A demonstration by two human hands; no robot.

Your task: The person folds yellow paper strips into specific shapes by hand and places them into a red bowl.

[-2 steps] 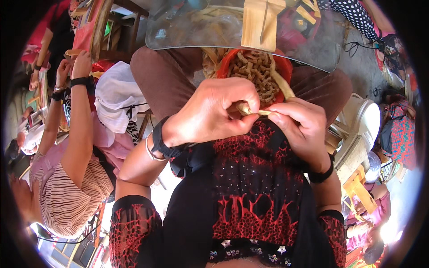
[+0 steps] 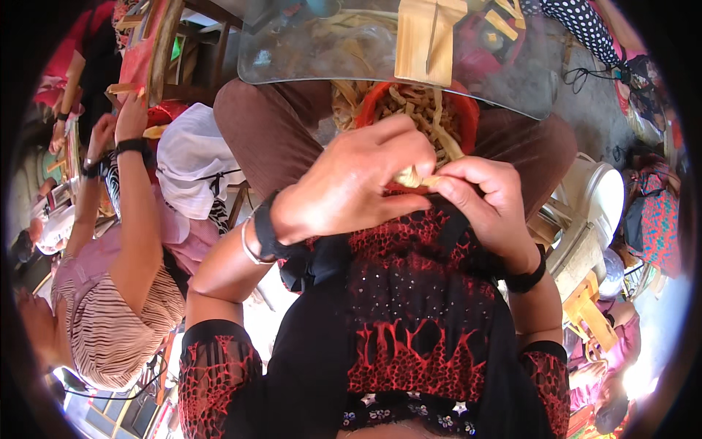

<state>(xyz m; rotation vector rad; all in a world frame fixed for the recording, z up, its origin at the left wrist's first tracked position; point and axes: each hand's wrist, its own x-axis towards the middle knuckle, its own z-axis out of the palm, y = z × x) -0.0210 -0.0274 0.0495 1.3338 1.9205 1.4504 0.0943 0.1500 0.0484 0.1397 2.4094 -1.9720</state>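
Two hands of mine are working at one pale strip [image 2: 411, 177], and the left one is changing its hold: a moment ago its thumb was pinching the strip against the fingertip, and now the thumb is standing off below. My left hand [image 2: 358, 172] is still curling its fingers beside the strip, though I cannot tell whether they are gripping it. My right hand [image 2: 490, 201] is keeping the strip's other end nipped between thumb and forefinger. To my judgement, I am shifting the left grip while the right is anchoring the piece. The strip is sitting between my hands, in front of my chest, near the bowl.

Counting now: one red bowl [image 2: 470, 121] is standing between my knees, holding more pieces [image 2: 409, 106] than I am able to count. One longer length [image 2: 444, 139] is running between bowl and right hand; I cannot tell whether it is joining the strip. One glass top [image 2: 314, 67] is lying beyond, with one wood block [image 2: 424, 44] resting at its edge. My wrists are wearing two black bands [image 2: 530, 276] and one bangle [image 2: 250, 245].
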